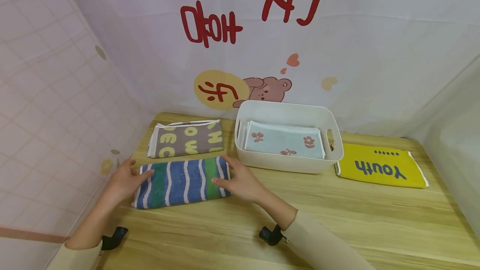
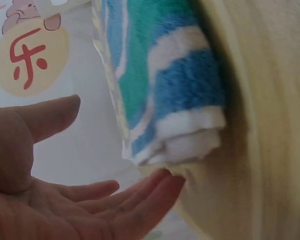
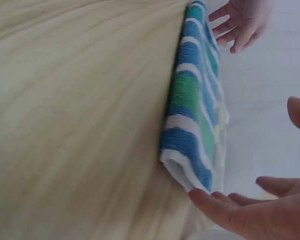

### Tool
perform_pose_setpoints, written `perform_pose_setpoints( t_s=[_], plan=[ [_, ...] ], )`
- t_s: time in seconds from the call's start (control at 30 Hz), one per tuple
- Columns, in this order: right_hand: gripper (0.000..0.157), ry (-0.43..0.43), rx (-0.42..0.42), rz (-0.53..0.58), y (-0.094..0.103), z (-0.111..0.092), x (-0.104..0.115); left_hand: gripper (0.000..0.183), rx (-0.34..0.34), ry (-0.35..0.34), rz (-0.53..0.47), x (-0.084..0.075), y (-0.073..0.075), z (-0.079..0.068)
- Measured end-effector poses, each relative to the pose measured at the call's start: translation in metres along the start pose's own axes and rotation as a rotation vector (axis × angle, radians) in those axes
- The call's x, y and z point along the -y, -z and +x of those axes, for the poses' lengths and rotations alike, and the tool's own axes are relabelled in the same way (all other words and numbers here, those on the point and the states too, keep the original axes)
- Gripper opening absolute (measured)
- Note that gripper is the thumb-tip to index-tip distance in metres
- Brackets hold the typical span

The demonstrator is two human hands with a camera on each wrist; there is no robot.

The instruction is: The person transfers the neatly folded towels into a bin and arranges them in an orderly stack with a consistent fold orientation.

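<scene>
A folded towel (image 1: 185,181) with blue, green and white wavy stripes lies on the table between both hands. At its left end is the left hand (image 1: 125,181), thumb spread from the fingers. In the left wrist view, the left fingertips (image 2: 172,185) come right up to the towel's white-edged corner (image 2: 190,135), and nothing lies between them and the thumb. The right hand (image 1: 241,180) is at the other end, thumb over the towel's edge in the head view. The right wrist view shows its extended fingertips (image 3: 197,196) by the folded end (image 3: 182,167).
Behind the striped towel lies a folded grey-brown towel (image 1: 191,138) with yellow letters. A white bin (image 1: 281,166) at the back middle holds a folded light-blue towel (image 1: 283,138). Right of it is a folded yellow towel (image 1: 382,168). Printed cloth walls (image 1: 375,53) border the wooden table (image 1: 195,236).
</scene>
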State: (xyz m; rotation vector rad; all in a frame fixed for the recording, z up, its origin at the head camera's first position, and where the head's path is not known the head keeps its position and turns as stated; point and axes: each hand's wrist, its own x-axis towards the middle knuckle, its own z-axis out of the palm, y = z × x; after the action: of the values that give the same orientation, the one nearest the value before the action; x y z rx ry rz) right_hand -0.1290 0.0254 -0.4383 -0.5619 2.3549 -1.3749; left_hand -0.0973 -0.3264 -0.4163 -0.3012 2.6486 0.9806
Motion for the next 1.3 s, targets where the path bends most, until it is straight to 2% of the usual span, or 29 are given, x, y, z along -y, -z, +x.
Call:
perform_pose_setpoints(
  t_s=[0.17,0.27,0.4,0.57,0.67,0.83,0.93,1.07,1.2,1.3],
  plan=[
    [0.082,-0.128,-0.032,0.105,-0.005,0.005,-0.004,0.093,0.075,0.022,-0.103,0.009,0.000,0.006],
    [0.081,-0.196,-0.053,0.176,-0.006,0.009,-0.006,0.094,0.118,0.060,-0.181,0.012,0.001,0.007],
    [0.078,-0.259,-0.067,0.243,-0.007,0.013,-0.008,0.094,0.144,0.105,-0.313,0.015,0.004,0.006],
    [0.075,-0.316,-0.058,0.376,-0.007,0.016,-0.011,0.091,0.173,0.114,-0.512,0.019,0.004,0.008],
    [0.069,-0.348,-0.057,0.470,-0.008,0.019,-0.012,0.080,0.189,0.113,-0.614,0.021,0.002,0.010],
    [0.046,-0.393,-0.016,0.664,-0.009,0.022,-0.012,0.041,0.217,0.096,-0.743,0.023,-0.003,0.013],
    [0.037,-0.411,0.002,0.702,-0.011,0.023,-0.013,0.028,0.260,0.105,-0.833,0.023,-0.006,0.014],
    [0.032,-0.419,0.039,0.681,-0.013,0.023,-0.016,0.033,0.302,0.144,-0.881,0.021,-0.010,0.016],
    [0.029,-0.431,0.087,0.670,-0.014,0.024,-0.019,0.045,0.329,0.149,-0.862,0.021,-0.013,0.017],
    [0.030,-0.430,0.109,0.708,-0.016,0.026,-0.022,0.049,0.330,0.141,-0.831,0.020,-0.013,0.017]
  ],
)
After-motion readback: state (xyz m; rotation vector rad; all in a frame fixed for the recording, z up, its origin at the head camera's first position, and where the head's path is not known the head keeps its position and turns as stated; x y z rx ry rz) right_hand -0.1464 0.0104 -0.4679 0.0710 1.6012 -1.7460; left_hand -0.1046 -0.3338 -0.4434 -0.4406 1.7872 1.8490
